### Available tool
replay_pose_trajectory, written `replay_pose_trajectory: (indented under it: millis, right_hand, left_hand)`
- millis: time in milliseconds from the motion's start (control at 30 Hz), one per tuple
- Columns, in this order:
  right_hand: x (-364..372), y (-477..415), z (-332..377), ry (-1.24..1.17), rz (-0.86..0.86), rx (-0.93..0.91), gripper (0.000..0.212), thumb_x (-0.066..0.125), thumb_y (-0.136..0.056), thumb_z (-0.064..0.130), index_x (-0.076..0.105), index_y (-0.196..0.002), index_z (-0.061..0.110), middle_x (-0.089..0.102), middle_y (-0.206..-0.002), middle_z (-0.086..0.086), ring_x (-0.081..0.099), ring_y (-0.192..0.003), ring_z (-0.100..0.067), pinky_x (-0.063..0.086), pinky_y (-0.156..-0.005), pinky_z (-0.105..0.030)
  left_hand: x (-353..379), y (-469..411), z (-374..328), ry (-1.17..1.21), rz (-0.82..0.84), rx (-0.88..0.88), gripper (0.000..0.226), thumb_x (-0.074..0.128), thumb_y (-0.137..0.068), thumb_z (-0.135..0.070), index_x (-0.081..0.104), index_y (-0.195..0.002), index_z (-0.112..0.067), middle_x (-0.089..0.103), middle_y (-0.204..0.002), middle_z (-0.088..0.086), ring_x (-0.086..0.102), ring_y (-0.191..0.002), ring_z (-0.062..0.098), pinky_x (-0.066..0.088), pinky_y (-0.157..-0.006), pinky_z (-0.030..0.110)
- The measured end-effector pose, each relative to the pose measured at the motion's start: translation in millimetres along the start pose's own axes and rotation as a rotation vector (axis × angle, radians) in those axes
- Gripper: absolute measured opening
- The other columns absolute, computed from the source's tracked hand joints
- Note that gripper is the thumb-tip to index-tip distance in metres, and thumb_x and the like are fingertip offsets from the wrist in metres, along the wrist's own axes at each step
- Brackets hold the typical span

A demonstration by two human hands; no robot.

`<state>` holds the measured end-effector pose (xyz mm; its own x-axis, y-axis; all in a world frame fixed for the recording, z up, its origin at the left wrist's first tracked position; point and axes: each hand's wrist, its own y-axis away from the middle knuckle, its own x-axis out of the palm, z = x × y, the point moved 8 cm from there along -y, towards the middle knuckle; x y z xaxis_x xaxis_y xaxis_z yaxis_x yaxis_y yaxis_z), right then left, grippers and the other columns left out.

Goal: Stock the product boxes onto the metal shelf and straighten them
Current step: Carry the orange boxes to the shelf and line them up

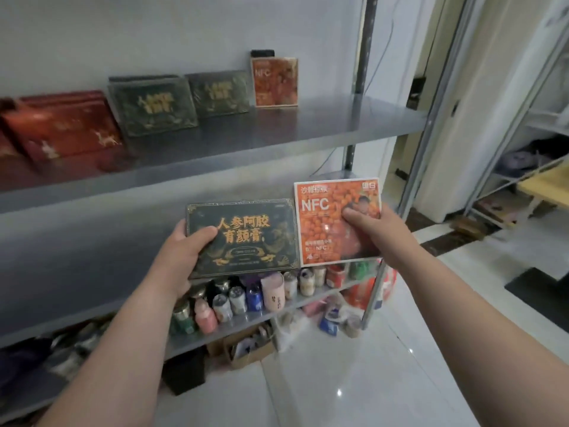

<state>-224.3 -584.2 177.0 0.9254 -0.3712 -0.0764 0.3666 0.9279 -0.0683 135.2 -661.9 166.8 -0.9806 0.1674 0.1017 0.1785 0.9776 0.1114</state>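
My left hand [184, 251] grips a dark green box with gold lettering [249, 238] by its left edge, thumb on the front. My right hand [374, 232] grips an orange NFC box [323, 217] at its right side. Both boxes are held upright, side by side, in front of the middle shelf. On the upper metal shelf [308, 134] stand red boxes [64, 127] at the left, two green boxes [152, 104] [220, 94] in the middle, and one orange NFC box [275, 81] to their right.
The shelf's right upright [363, 72] stands behind the orange box on the shelf. A lower shelf holds several small bottles and cans [246, 297]. Cardboard boxes [246, 346] sit on the white tiled floor. Another rack [523, 167] stands at the right.
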Motion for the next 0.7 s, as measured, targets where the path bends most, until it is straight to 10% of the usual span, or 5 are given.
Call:
replay_pose_trajectory:
  millis: [233, 567, 700]
  right_hand:
    - [37.7, -89.6, 81.6, -0.021, 0.067, -0.127, 0.041, 0.085, -0.078, 0.030, 0.071, -0.114, 0.016, 0.078, -0.105, -0.009, 0.076, -0.096, -0.031, 0.058, -0.090, -0.049]
    - [38.6, -208.8, 138.9, -0.036, -0.023, -0.245, 0.022, 0.081, -0.084, 0.020, 0.069, -0.103, 0.018, 0.079, -0.087, 0.002, 0.077, -0.080, -0.015, 0.060, -0.065, -0.027]
    - [33.5, -265.9, 128.8, 0.005, -0.037, -0.267, 0.032, 0.084, -0.083, 0.023, 0.072, -0.111, 0.014, 0.079, -0.097, -0.002, 0.077, -0.089, -0.020, 0.060, -0.079, -0.034]
  left_hand:
    - [-21.0, -47.4, -93.4, 0.028, -0.075, 0.208, 0.065, 0.081, -0.063, -0.040, 0.057, -0.122, -0.024, 0.077, -0.100, 0.003, 0.073, -0.092, 0.026, 0.054, -0.094, 0.054]
    - [2.7, -157.7, -168.8, 0.007, -0.070, 0.329, 0.039, 0.078, -0.084, -0.029, 0.057, -0.117, -0.030, 0.075, -0.110, 0.002, 0.072, -0.100, 0.022, 0.054, -0.095, 0.044]
    - [22.8, -201.0, -176.1, -0.083, -0.093, 0.344, 0.045, 0.073, -0.090, -0.023, 0.052, -0.130, -0.024, 0.072, -0.110, -0.003, 0.073, -0.090, 0.011, 0.056, -0.072, 0.022]
